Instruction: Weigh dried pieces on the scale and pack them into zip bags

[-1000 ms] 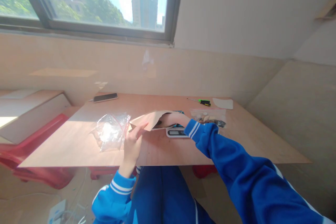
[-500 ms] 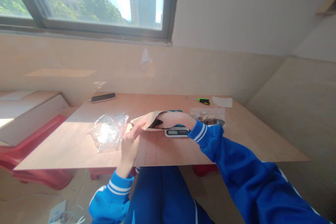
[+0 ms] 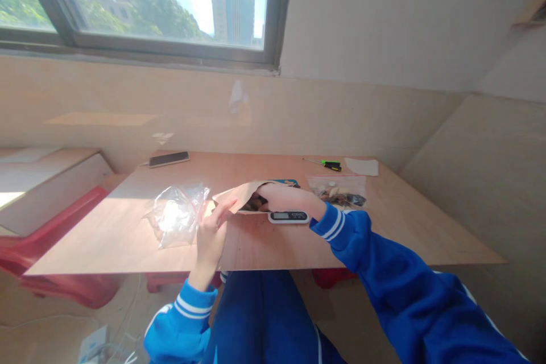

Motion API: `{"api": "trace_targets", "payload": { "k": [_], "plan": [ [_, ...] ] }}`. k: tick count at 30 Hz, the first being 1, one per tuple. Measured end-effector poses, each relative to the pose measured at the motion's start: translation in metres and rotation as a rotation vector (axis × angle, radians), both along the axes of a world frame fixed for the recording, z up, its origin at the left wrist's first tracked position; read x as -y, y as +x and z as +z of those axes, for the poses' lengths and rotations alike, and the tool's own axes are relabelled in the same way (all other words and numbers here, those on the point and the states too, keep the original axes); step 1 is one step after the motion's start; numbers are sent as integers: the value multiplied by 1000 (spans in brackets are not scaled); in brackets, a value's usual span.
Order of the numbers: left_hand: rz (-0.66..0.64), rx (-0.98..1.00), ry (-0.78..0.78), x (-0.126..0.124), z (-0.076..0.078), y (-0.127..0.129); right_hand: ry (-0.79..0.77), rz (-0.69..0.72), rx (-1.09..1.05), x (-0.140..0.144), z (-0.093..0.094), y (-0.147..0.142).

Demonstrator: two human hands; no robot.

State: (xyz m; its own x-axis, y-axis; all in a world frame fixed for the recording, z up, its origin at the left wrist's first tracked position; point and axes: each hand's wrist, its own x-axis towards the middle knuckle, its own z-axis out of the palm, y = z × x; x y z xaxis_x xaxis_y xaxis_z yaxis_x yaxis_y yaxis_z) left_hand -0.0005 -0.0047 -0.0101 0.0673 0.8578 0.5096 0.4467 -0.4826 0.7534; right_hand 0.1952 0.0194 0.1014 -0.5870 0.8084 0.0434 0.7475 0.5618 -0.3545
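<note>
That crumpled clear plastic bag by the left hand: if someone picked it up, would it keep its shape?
Probably not. The clear plastic bag lies wrinkled and puffed on the table, so it would likely flop and sag. It looks thin and mostly empty, so probably very light. Its glossy film may slip between fingers of the left hand.

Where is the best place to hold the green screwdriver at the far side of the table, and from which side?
Probably by the green-and-black handle of the screwdriver, coming from above: it lies flat on the table, its thin shaft points left, and space is free around it.
</note>
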Motion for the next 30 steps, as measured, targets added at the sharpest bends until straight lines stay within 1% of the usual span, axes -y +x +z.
{"api": "trace_targets", "payload": {
  "k": [4, 6, 10, 13, 16, 19, 21, 23, 25, 27, 30],
  "plan": [
    [2, 13, 6, -2, 1, -1, -9, 93, -34, 11, 12, 3],
    [6, 4, 20, -4, 2, -2, -23, 89, -102, 16, 21, 8],
    [56, -14, 27, -8, 3, -1, -78, 20, -265, 22, 37, 23],
    [84, -23, 7, -11, 6, 0, -110, -14, -446, 24, 43, 39],
    [144, -56, -15, -17, 10, 1, -26, -119, -614, 17, 40, 59],
    [194, -93, -31, -29, 18, 0, 104, -262, -748, 2, 22, 78],
    [196, -96, -38, -40, 24, -1, 178, -351, -847, -10, 3, 89],
    [204, -78, -44, -52, 29, -3, 229, -439, -879, -19, -20, 97],
    [215, -45, -58, -62, 32, -5, 233, -493, -788, -27, -45, 101],
    [214, -9, -74, -70, 33, -6, 199, -512, -652, -32, -69, 99],
    [219, 42, -68, -80, 32, -6, 158, -526, -536, -38, -96, 91]
  ]
}}
